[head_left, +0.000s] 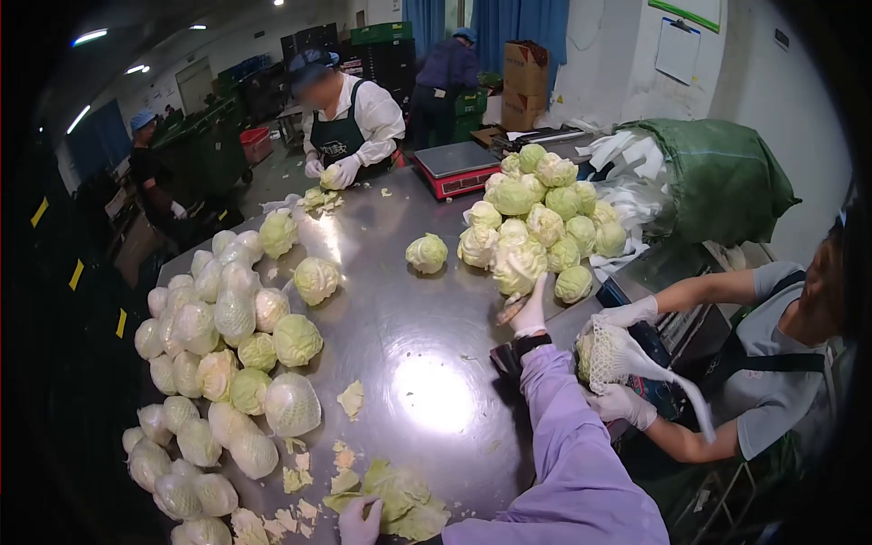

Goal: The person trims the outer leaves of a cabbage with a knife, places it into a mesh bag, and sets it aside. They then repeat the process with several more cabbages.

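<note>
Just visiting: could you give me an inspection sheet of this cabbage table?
Surface: shiny steel table, lamp glare.
Job's things: pile of bare pale green cabbages right; white-netted cabbages left.
Clutter: torn green leaf scraps at near edge.
Hands: white-gloved left hand on the scraps; right hand at the bare pile's edge.
Cables: nothing seen.
Surroundings: red-framed scale, green sack, green-aproned co-worker opposite.

Bench (427, 363) centre bare: open lane from 6 toward 12 o'clock.
9 o'clock: wrapped cabbages (218, 363) line left edge.
1 o'clock: cabbage pile (536, 218), right hand (529, 311) against it.
12 o'clock: lone cabbage (427, 253), scale (459, 168) behind.
3 o'clock: co-worker's hands (622, 405), netted cabbage (604, 354) crowd edge.
6 o'clock: leaf scraps (404, 498), left hand (361, 522) on them.
</note>
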A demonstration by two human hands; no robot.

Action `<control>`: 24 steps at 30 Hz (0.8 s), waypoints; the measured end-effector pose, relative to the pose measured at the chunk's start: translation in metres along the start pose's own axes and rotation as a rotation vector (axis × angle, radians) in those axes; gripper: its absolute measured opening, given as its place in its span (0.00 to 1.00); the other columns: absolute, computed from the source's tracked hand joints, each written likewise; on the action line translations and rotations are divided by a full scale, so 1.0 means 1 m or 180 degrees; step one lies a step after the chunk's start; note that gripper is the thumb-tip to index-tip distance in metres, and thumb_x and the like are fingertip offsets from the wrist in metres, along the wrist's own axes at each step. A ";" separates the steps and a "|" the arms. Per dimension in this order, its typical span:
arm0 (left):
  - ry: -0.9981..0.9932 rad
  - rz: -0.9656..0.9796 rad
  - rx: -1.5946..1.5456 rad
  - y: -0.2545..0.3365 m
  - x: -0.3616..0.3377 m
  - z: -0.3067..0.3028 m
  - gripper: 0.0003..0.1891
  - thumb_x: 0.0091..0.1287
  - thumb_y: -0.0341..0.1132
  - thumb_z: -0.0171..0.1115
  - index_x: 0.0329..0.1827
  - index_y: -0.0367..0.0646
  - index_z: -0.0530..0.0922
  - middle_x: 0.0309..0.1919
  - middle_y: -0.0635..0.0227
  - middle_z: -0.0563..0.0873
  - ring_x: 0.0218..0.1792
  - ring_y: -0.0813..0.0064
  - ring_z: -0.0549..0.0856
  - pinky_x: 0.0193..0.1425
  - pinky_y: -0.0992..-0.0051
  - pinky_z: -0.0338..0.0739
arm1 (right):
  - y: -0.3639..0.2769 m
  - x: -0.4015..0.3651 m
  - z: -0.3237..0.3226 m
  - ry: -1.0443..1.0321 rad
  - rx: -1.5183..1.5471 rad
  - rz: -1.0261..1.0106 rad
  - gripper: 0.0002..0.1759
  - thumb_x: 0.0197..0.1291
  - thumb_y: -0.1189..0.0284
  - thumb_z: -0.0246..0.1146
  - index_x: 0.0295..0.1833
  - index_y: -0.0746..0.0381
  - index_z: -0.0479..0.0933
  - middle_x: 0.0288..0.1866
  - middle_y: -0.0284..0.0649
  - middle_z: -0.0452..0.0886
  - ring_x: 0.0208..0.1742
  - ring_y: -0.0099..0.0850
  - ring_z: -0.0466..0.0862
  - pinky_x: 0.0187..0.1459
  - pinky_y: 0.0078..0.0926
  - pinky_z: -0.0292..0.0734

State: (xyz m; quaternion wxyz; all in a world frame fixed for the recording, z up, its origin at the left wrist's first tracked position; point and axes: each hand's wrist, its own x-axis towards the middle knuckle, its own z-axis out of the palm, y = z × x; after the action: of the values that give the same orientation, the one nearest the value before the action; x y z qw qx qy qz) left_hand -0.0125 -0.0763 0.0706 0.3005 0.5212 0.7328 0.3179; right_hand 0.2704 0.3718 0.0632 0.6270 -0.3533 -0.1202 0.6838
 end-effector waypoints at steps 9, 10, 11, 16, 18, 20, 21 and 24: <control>-0.0253 0.0696 0.0938 -0.004 0.013 0.033 0.26 0.55 0.48 0.71 0.54 0.45 0.79 0.56 0.60 0.80 0.64 0.55 0.72 0.67 0.58 0.64 | -0.034 0.035 0.012 -0.0671 -0.0513 0.0136 0.31 0.63 0.45 0.59 0.61 0.57 0.70 0.28 0.34 0.78 0.18 0.26 0.72 0.18 0.28 0.67; -0.0609 0.0749 0.1075 -0.007 0.013 0.040 0.32 0.55 0.51 0.69 0.63 0.50 0.74 0.61 0.59 0.75 0.68 0.54 0.67 0.69 0.48 0.58 | -0.017 0.026 0.026 -0.0870 -0.0714 -0.0156 0.27 0.67 0.50 0.56 0.62 0.57 0.70 0.30 0.33 0.79 0.17 0.21 0.69 0.16 0.24 0.65; -0.0837 0.0791 0.1367 0.000 0.014 0.042 0.34 0.56 0.52 0.68 0.66 0.54 0.70 0.65 0.60 0.72 0.70 0.52 0.64 0.68 0.43 0.55 | 0.005 -0.006 0.053 -0.0632 -0.1274 -0.0316 0.27 0.69 0.53 0.55 0.65 0.59 0.68 0.35 0.32 0.81 0.17 0.17 0.68 0.16 0.20 0.63; -0.0917 0.0772 0.2295 -0.020 0.001 0.072 0.42 0.54 0.56 0.67 0.74 0.65 0.62 0.73 0.62 0.62 0.73 0.49 0.58 0.69 0.37 0.49 | 0.156 -0.104 0.020 -0.3125 -0.4798 -0.0739 0.30 0.60 0.60 0.65 0.64 0.62 0.71 0.56 0.42 0.79 0.46 0.29 0.81 0.45 0.26 0.78; -0.0900 0.0681 0.2088 -0.033 -0.004 0.064 0.41 0.54 0.57 0.66 0.73 0.64 0.63 0.73 0.62 0.62 0.73 0.51 0.58 0.70 0.39 0.48 | 0.207 -0.153 -0.003 -0.3780 -0.5078 -0.0919 0.36 0.53 0.57 0.70 0.66 0.60 0.69 0.63 0.48 0.74 0.62 0.43 0.76 0.60 0.33 0.72; -0.0618 0.0518 0.2076 -0.044 -0.017 0.068 0.40 0.54 0.57 0.67 0.73 0.68 0.63 0.73 0.63 0.61 0.73 0.52 0.57 0.70 0.39 0.48 | 0.242 -0.206 -0.016 -0.4782 -0.5367 -0.1198 0.35 0.58 0.51 0.65 0.66 0.59 0.69 0.66 0.51 0.71 0.61 0.46 0.76 0.59 0.35 0.73; -0.0493 0.0323 0.2252 -0.052 -0.027 0.061 0.40 0.54 0.58 0.66 0.72 0.67 0.64 0.72 0.65 0.64 0.72 0.52 0.59 0.70 0.39 0.49 | 0.255 -0.237 -0.014 -0.4903 -0.5397 -0.1006 0.35 0.58 0.50 0.63 0.66 0.59 0.69 0.64 0.52 0.72 0.60 0.47 0.77 0.59 0.36 0.73; 0.0029 -0.0388 0.2356 -0.090 -0.081 0.043 0.38 0.56 0.67 0.58 0.70 0.67 0.68 0.68 0.64 0.67 0.71 0.49 0.60 0.70 0.36 0.47 | 0.299 -0.316 -0.001 -0.5205 -0.5369 -0.0278 0.34 0.59 0.49 0.62 0.64 0.60 0.70 0.62 0.53 0.74 0.58 0.48 0.77 0.58 0.38 0.73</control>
State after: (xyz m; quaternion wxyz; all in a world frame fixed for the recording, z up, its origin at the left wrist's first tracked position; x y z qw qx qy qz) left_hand -0.0081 -0.1696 -0.0172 0.1068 0.5486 0.8291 0.0153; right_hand 0.0286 0.0185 -0.0142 -0.0462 -0.1083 -0.9137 0.3891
